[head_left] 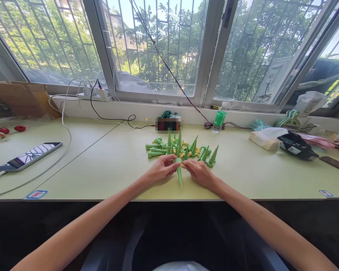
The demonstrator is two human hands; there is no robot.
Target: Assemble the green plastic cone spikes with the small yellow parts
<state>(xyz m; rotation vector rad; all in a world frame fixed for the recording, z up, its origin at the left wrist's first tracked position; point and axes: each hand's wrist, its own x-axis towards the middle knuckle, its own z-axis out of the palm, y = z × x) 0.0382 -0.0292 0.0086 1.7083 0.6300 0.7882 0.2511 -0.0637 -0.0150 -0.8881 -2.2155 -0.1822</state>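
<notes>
Between my two hands is a green plastic cone-shaped spike (180,177), its pointed tip towards me and its wide end away. My left hand (166,166) grips it near the wide end with thumb and fingers. My right hand (198,171) is pinched at the right side of that wide end; a small yellowish piece seems to be at the fingertips, too small to make out. Just beyond the hands lies a pile of similar green spikes (211,157), several standing tip up and others lying down (157,154), with small yellow pieces (198,151) among them.
A blurred-out box (167,125) stands behind the pile, with a water bottle (219,118) to its right. A phone (28,156) on a charging cable lies at left. At right are a tissue pack (267,138) and a black package (297,146). The table's front edge is near my forearms.
</notes>
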